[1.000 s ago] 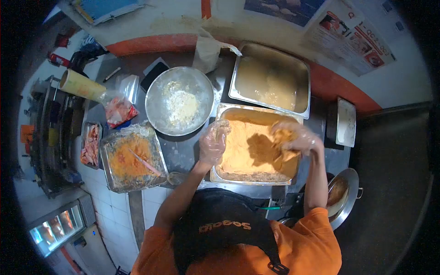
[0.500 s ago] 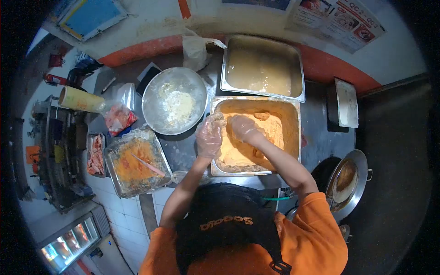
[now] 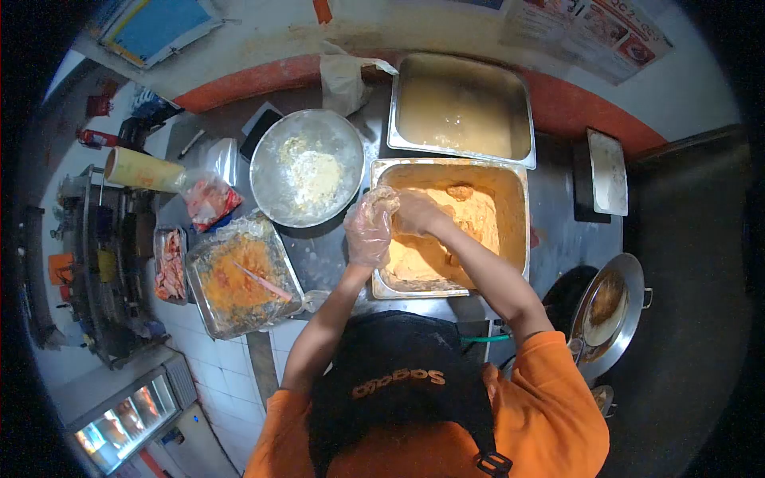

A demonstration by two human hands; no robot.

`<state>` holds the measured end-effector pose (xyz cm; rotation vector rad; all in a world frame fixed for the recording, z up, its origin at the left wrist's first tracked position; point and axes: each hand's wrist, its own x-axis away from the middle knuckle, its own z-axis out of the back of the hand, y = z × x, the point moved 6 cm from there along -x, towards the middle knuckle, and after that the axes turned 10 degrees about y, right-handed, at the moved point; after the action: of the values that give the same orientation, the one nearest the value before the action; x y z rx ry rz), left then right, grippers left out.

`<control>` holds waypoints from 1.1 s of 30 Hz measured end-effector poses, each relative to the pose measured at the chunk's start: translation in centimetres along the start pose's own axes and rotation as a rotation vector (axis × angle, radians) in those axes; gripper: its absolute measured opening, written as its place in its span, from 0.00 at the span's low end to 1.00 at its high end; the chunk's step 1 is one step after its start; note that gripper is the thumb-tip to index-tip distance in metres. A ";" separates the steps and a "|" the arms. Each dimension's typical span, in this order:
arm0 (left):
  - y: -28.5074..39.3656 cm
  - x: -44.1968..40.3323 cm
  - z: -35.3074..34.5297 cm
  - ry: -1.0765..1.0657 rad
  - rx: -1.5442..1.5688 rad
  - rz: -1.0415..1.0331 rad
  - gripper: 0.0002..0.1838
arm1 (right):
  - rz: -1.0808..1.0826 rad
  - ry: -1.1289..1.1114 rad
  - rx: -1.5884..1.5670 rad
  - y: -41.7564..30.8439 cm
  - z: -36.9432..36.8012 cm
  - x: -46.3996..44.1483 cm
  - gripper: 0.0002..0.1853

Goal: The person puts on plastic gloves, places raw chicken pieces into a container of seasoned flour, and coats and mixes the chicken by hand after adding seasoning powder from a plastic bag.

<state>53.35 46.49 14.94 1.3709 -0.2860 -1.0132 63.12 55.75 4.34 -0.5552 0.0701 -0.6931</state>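
My left hand (image 3: pixel 370 231), in a clear plastic glove, is over the left rim of a metal pan (image 3: pixel 522 231) of orange-tan flour coating (image 3: pixel 478 209). Its fingers are curled and crusted with coating; whatever they hold is hidden. My right hand (image 3: pixel 413 213), also gloved, reaches into the pan's left side, close beside the left fingers. It is blurred and its fingertips are hidden. A coated piece (image 3: pixel 460 192) lies on the flour near the back of the pan, and more lumps show partly behind my right forearm.
Behind the pan is a tray of cloudy liquid (image 3: pixel 462 111). To the left are a round bowl (image 3: pixel 267 171) with pale flour, a messy orange-stained tray (image 3: pixel 239 279) and a small tray of raw meat (image 3: pixel 170 267). A wide metal wok (image 3: pixel 633 319) stands at right.
My right hand has moved left within the pan, closer to my left hand. My left hand stays at the pan's left rim. The whole view has shifted slightly.
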 end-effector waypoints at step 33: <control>0.6 0.5 -0.1 -0.048 -0.071 -0.100 0.11 | 0.168 -0.473 0.122 -5.2 3.7 8.4 0.19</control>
<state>53.96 46.12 15.26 1.3084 -0.2177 -1.1300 67.47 48.91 11.17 -0.5764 -0.3616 -0.3865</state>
